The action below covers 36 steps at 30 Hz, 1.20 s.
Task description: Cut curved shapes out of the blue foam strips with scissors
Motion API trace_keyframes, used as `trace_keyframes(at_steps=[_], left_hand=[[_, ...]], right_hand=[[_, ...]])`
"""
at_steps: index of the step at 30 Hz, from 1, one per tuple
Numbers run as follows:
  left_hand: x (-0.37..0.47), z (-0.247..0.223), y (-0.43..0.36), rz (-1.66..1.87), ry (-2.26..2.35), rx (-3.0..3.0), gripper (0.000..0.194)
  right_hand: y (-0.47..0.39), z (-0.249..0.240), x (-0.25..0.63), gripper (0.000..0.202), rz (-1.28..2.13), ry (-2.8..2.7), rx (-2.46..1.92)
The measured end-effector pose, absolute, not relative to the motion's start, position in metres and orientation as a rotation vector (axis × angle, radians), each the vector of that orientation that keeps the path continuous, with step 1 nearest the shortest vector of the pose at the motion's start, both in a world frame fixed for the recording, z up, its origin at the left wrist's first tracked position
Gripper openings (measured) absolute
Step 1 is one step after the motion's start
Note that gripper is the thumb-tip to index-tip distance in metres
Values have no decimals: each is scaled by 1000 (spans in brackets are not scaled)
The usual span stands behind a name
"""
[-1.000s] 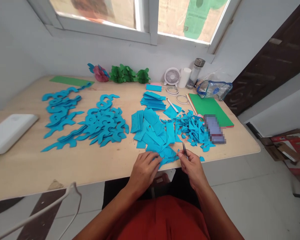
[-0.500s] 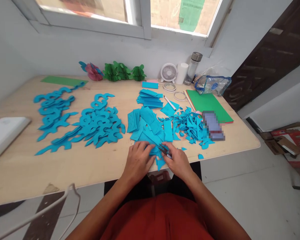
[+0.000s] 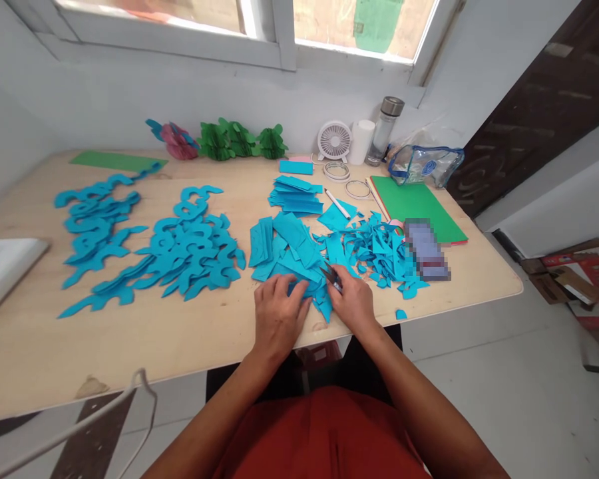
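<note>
Now the right hand (image 3: pixel 353 298) sits farther left and deeper over the table (image 3: pixel 190 339) than a second ago, when its dark scissors (image 3: pixel 333 278) pointed toward the top of the frame, away from the left hand (image 3: pixel 278 311). Their tips now slant up and left, over the lower edge of the heap of blue paper pieces (image 3: pixel 293 234) at centre frame. Both hands thus meet at one spot, which I take to mean attention is on that heap rather than the blue offcuts (image 3: pixel 377 247) to its right. The right hand is clamped around the scissors; whether the blades are apart I cannot tell. The left hand's fingers curl down onto the heap's near edge, but whether they pinch a piece is hidden. Wavy blue cut-outs (image 3: pixel 192 245) lie left of centre.
</note>
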<state>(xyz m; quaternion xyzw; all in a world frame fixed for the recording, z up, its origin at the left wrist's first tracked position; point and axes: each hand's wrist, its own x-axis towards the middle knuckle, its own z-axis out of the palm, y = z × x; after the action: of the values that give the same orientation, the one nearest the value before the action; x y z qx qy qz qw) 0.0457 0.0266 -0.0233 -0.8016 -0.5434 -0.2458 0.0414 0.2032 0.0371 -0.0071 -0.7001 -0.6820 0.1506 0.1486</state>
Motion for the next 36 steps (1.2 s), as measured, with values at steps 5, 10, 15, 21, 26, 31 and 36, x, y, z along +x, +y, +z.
trace_keyframes(at_steps=[5, 10, 15, 21, 26, 31, 36], left_hand=[[48, -24, 28, -757, -1610, -2494, 15], [48, -23, 29, -773, -1598, -2593, 15], [42, -24, 29, -807, -1645, -2622, 21], [45, -21, 26, -865, -1719, -2630, 16], [54, -15, 25, -799, -1787, -2640, 9], [61, -14, 24, -765, -1827, -2645, 10], [64, -14, 23, -708, -1740, -2677, 20]], right_hand=[[47, -5, 207, 32, 378, -2076, -2041], [47, -5, 215, 21, 351, -2086, -2064], [51, -8, 228, 16, 344, -2049, -2059], [47, -8, 241, 19, 404, -1870, -1965], [37, -12, 247, 26, 492, -1703, -1838], [27, -16, 241, 31, 596, -1619, -1751], [23, -8, 224, 25, 712, -1690, -1744]])
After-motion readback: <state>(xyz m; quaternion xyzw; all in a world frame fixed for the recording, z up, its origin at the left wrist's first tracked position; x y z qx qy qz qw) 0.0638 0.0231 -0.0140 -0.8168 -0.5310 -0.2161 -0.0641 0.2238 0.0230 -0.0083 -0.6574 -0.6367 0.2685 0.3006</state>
